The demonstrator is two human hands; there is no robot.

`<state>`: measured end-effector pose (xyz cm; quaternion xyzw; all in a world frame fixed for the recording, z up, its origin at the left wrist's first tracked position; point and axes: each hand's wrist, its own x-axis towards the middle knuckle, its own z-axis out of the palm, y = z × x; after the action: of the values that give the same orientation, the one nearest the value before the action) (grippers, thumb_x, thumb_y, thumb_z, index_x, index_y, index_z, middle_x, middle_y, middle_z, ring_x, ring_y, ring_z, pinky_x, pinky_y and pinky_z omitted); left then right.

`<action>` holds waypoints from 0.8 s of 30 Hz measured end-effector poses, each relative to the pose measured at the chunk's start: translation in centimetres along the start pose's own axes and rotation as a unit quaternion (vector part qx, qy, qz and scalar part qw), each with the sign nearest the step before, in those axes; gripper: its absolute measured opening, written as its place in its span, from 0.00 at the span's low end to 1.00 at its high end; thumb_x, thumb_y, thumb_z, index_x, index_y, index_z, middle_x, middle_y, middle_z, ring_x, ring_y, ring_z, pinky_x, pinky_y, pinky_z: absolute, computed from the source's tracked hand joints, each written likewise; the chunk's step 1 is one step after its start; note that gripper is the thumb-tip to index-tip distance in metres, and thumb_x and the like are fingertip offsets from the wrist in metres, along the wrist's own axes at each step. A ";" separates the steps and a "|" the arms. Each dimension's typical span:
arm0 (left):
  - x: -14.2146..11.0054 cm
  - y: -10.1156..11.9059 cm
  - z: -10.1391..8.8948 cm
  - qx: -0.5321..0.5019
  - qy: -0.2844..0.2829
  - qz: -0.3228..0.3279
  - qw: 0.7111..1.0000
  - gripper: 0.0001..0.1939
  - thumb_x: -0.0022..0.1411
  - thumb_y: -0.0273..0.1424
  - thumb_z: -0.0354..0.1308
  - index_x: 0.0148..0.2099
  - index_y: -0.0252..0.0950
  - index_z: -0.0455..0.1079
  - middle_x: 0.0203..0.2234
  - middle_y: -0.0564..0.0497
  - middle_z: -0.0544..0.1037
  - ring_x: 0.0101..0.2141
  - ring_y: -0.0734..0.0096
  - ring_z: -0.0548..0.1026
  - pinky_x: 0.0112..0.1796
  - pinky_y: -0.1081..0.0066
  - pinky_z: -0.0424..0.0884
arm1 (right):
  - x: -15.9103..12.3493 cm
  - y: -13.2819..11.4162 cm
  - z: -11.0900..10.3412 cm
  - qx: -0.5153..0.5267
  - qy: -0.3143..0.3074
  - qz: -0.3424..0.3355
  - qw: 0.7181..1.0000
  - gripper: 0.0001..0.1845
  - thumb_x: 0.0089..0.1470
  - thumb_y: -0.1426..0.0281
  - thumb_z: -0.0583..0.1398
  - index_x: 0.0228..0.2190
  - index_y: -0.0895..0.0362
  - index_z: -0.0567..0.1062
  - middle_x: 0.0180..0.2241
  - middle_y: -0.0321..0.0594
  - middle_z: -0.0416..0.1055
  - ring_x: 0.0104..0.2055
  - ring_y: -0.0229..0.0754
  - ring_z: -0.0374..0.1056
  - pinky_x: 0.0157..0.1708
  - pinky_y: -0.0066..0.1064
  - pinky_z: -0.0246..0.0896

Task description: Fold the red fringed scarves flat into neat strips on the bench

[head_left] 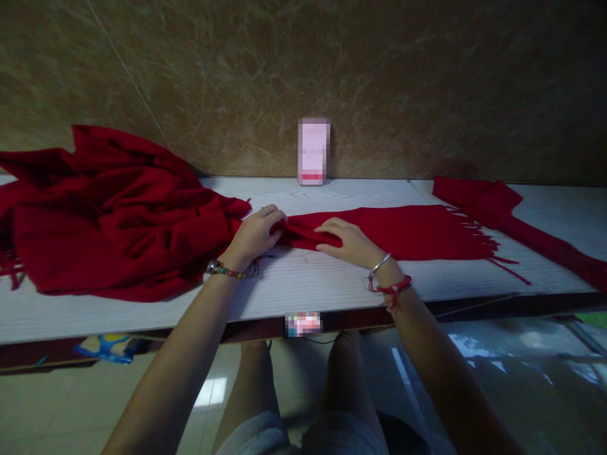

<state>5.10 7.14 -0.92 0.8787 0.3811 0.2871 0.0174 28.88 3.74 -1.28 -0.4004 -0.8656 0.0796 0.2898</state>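
A long red scarf lies along the white tabletop, its right part flat and narrow with a fringe at the end. To the left, red cloth is bunched into a loose heap of folds. My left hand pinches the scarf where the heap meets the narrow strip. Just right of it, my right hand has its thumb and fingers closed around the strip's edges, which curl inward between my hands. Parts of my fingertips are hidden in the cloth.
A pink-and-white box, blurred out, leans against the brown marbled wall. Another red cloth strip lies on the white tabletop at the right. A blue-and-yellow packet sits below the front edge.
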 end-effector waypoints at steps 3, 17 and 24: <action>0.0 0.4 0.1 -0.009 -0.007 0.009 1.000 0.09 0.51 0.23 0.49 0.34 0.35 0.67 0.34 0.48 0.72 0.34 0.67 0.71 0.34 0.70 0.68 | -1.7 -0.2 0.1 -0.028 -0.003 -0.004 1.000 0.09 0.51 0.71 0.60 0.37 0.56 0.76 0.39 0.43 0.72 0.43 0.43 0.67 0.45 0.39 0.63; -0.1 1.1 1.4 -0.044 -0.124 0.002 0.991 0.14 0.54 0.28 0.57 0.45 0.34 0.68 0.38 0.46 0.76 0.37 0.65 0.74 0.38 0.67 0.70 | -2.8 0.3 0.6 -0.037 0.073 0.061 0.995 0.11 0.52 0.75 0.55 0.32 0.55 0.78 0.33 0.40 0.77 0.36 0.41 0.71 0.39 0.35 0.67; 0.1 0.3 1.9 -0.054 -0.079 -0.017 0.995 0.14 0.58 0.24 0.51 0.47 0.36 0.67 0.37 0.47 0.77 0.37 0.66 0.75 0.40 0.67 0.70 | -2.9 0.4 0.7 -0.009 0.150 0.089 0.985 0.14 0.49 0.75 0.55 0.40 0.54 0.71 0.37 0.40 0.74 0.37 0.42 0.70 0.38 0.37 0.68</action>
<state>6.38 7.33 -2.37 0.8897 0.3774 0.2365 0.0998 30.20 1.93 -3.26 -0.4859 -0.7741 0.0366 0.4042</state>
